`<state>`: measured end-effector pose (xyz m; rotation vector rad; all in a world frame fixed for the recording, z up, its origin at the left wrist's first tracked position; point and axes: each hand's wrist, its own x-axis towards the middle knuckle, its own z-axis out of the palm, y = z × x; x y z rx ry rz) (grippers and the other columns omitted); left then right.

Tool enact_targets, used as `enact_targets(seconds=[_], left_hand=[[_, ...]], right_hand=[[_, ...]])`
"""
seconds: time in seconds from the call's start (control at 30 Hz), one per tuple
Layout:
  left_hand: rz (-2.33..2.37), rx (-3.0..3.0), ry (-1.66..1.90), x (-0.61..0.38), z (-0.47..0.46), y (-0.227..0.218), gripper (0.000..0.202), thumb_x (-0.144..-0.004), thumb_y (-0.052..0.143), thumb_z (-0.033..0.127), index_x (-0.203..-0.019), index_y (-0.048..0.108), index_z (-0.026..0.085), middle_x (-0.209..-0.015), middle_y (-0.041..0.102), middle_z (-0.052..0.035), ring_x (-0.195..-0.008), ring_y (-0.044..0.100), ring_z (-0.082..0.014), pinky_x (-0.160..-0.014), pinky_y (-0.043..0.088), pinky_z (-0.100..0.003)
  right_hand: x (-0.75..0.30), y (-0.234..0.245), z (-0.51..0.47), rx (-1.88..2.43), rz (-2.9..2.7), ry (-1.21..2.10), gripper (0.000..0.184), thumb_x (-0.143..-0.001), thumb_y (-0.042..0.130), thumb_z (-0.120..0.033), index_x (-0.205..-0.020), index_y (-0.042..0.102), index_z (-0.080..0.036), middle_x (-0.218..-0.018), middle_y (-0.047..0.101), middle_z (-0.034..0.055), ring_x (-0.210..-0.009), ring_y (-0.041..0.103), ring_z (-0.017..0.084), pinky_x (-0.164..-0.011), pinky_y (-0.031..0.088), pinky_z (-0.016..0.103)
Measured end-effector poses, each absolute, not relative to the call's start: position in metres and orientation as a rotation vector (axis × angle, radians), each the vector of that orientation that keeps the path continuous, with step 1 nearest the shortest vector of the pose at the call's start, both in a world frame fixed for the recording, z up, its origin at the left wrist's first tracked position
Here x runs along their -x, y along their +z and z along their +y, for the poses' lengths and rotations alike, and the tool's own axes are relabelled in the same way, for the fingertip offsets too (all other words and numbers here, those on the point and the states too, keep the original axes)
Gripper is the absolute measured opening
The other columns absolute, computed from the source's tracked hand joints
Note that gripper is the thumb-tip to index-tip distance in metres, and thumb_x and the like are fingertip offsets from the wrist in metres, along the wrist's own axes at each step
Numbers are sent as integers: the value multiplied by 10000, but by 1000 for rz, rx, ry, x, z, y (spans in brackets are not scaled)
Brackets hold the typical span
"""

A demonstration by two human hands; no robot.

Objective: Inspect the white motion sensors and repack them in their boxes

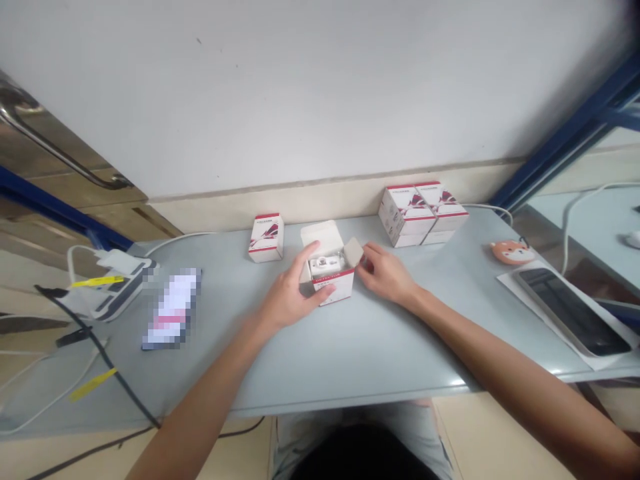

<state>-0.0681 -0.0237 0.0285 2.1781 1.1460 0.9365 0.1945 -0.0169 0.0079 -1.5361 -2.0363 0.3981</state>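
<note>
A small white and red box (334,279) stands open in the middle of the grey table (350,347), its lid and side flap up and a white device showing inside. My left hand (290,293) wraps around the box's left and front side. My right hand (387,272) pinches the box's right side flap. A closed box of the same kind (267,237) stands to the left behind it. Two more such boxes (423,212) stand stacked side by side at the back right.
A blurred-out flat item (173,308) lies on the left. A white power strip with cables (113,287) sits at the left edge. An orange animal-shaped case (511,252) and a dark tablet (573,311) on white paper lie on the right. The wall runs behind the table.
</note>
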Motion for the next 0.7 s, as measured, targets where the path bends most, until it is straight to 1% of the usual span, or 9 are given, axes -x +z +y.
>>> enact_targets(seconds=[0.07,0.13,0.2,0.27,0.33,0.4,0.5,0.6,0.7], left_hand=[[1127,-2182,939,69,-23,28,888,-861,834,406,-1617,376,319,-1563,587,-108,-1321,673,-300,-1006,628,-391],[1126,-2207,948,69,-23,27,861,-844,847,374,-1587,417,311,-1507,633,-106,-1274,701,-289,-991,633,-385],[1120,-2265,1019,67,-24,24,768,-852,837,338,-1531,480,295,-1435,680,-104,-1228,725,-273,-984,632,-380],[1083,-2354,1186,62,-23,19,670,-865,822,323,-1464,526,277,-1353,720,-100,-1186,741,-261,-988,623,-387],[1047,-2448,1392,58,-23,13,611,-878,814,332,-1417,535,272,-1266,746,-88,-1133,754,-251,-967,619,-397],[1045,-2535,1539,54,-21,9,586,-884,817,346,-1388,529,270,-1169,761,-71,-1060,764,-243,-915,618,-399],[1094,-2682,1568,53,-18,6,525,-882,829,327,-1324,555,250,-1034,757,-57,-958,763,-230,-842,600,-377],[1174,-2778,1479,55,-16,4,402,-902,800,285,-1254,607,252,-1031,751,-66,-974,753,-228,-845,579,-375],[1170,-2816,1398,56,-15,3,338,-914,779,275,-1223,643,292,-1076,755,-57,-1036,742,-232,-887,566,-391]], right_hand=[[-195,6,-16,1533,-2075,383,115,-968,557,-214,-985,671,-200,-1009,679,53,-731,609,166,-678,421,308],[-196,2,-15,1515,-2104,361,140,-976,553,-206,-1036,679,-200,-1041,676,59,-749,623,166,-692,441,304],[-196,-1,-14,1476,-2082,315,196,-985,548,-207,-1138,669,-199,-1119,662,76,-744,631,159,-701,467,308],[-196,0,-14,1400,-1974,244,256,-986,548,-204,-1226,636,-197,-1193,625,97,-732,629,149,-708,497,318],[-195,6,-17,1276,-1802,139,245,-986,545,-193,-1221,615,-205,-1187,594,96,-715,608,140,-721,524,330],[-194,16,-23,1127,-1647,7,193,-989,544,-177,-1165,607,-223,-1123,574,76,-697,573,135,-732,540,341],[-189,29,-35,934,-1611,-164,190,-973,571,-146,-1125,630,-244,-1037,555,57,-721,568,150,-735,550,358],[-183,31,-44,867,-1765,-235,251,-955,590,-146,-1157,684,-263,-992,563,64,-825,619,198,-759,563,388],[-178,24,-46,929,-1874,-256,288,-965,604,-192,-1225,701,-267,-1045,604,89,-924,639,237,-828,556,435]])
